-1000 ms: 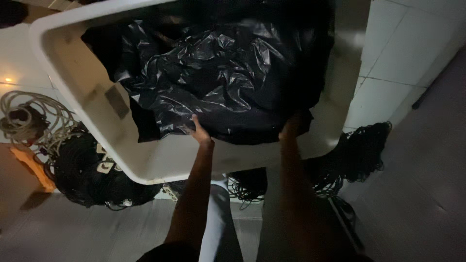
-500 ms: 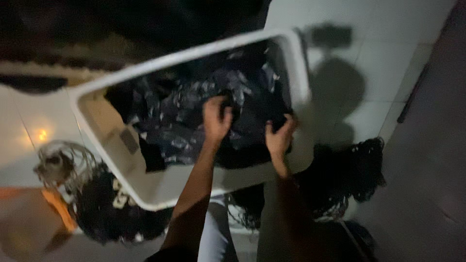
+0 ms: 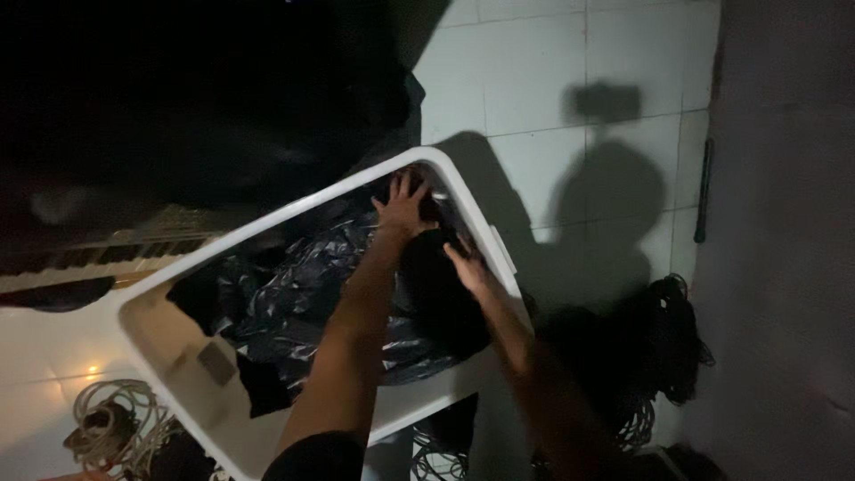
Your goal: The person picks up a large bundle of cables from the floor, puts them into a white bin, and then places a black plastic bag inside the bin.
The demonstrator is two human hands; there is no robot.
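A: From my feed, since a half-second back both hands have reached deeper, toward the far rim of the white tub point(image 3: 267, 227).

B: Fingers?

A: Left hand point(image 3: 405, 207) spread open at twelve o'clock, pressing the black plastic sheet point(image 3: 294, 294). Right hand point(image 3: 466, 264) open at one o'clock, flat on it. Cable coil point(image 3: 111, 423) sits at eight.

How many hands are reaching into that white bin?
2: the left hand lies at the white bin's far corner, and the right hand presses on the black plastic liner just beside it.
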